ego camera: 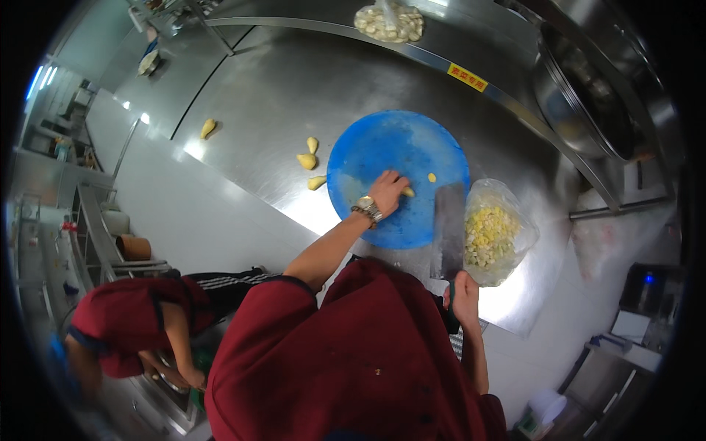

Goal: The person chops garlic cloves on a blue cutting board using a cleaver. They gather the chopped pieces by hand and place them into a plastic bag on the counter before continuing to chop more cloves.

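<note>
A round blue cutting board (394,149) lies on the steel table. My left hand (386,193), with a watch and bracelet at the wrist, rests on the board with its fingers over a yellow vegetable piece (407,192), which they partly hide. In my right hand (466,297) is the green handle of a cleaver (448,231). Its broad blade overlaps the board's right edge in this view. A thin yellow slice (432,177) lies on the board, up and left of the blade. To the right, a clear plastic bag (527,234) holds chopped yellow and pale pieces (491,231).
Several whole yellow vegetables (306,161) lie left of the board. A tied bag of pale slices (389,23) sits on the raised steel shelf (309,23). Large metal bowls (573,105) stand at the right. Behind on the left, another person (138,320) bends over a sink.
</note>
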The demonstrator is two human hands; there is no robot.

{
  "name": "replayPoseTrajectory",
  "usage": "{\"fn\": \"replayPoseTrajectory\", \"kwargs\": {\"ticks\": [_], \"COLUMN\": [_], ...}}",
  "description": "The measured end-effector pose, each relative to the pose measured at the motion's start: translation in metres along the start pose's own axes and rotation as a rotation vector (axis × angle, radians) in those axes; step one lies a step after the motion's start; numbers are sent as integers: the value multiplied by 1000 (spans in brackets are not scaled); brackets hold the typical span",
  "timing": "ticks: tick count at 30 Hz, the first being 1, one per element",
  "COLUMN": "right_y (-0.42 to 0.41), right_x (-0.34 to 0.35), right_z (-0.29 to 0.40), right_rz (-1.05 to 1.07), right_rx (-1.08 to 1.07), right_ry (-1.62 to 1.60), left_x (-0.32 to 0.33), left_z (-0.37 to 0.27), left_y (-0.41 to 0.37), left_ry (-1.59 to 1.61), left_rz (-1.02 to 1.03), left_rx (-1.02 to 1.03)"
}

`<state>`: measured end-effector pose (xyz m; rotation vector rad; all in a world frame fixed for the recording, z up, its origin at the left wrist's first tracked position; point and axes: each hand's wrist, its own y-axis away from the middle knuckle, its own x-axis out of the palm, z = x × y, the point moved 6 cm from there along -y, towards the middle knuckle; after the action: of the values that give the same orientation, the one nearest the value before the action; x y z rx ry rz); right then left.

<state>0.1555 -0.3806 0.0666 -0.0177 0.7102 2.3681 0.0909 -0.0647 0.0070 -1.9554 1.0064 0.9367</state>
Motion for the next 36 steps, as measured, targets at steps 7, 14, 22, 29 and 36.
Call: {"fn": "replayPoseTrajectory", "kwargs": {"ticks": [7, 14, 22, 29, 36], "right_y": [-23, -27, -37, -31, -50], "right_x": [43, 57, 77, 73, 82], "right_z": [10, 30, 43, 63, 51], "right_rz": [22, -91, 4, 62, 125], "right_rx": [-14, -145, -264, -428, -372], "right_ry": [212, 520, 848, 987, 995], "left_x": [-25, -28, -15, -7, -13], "left_z": [13, 20, 23, 26, 24], "left_y": [60, 91, 72, 71, 68], "left_ry": [76, 245, 195, 173, 191], "left_rz": [-38, -173, -206, -158, -148], "left_rx": [224, 58, 68, 19, 16]}}
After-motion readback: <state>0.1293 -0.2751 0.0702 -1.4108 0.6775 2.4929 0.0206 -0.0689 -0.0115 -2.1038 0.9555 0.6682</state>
